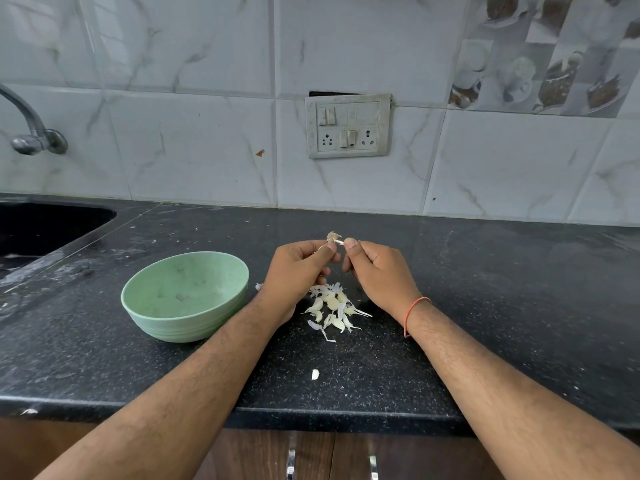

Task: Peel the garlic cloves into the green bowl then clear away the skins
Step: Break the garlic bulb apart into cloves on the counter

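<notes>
Both hands are raised over the black counter, fingertips meeting. My left hand (300,270) pinches a small garlic piece (333,236) with a dry root end sticking up, and my right hand (375,271) pinches its other end. Below the hands lies a heap of garlic cloves and white skins (331,309). The green bowl (149,303) stands to the left of my left forearm; nothing shows plainly inside it. One stray skin piece (315,374) lies nearer the front edge.
A black sink (41,226) is set into the counter at the far left, with a metal tap (33,133) on the wall above. A switchboard (348,125) sits on the tiled wall. The counter's front edge (311,415) runs above cabinet doors with handles.
</notes>
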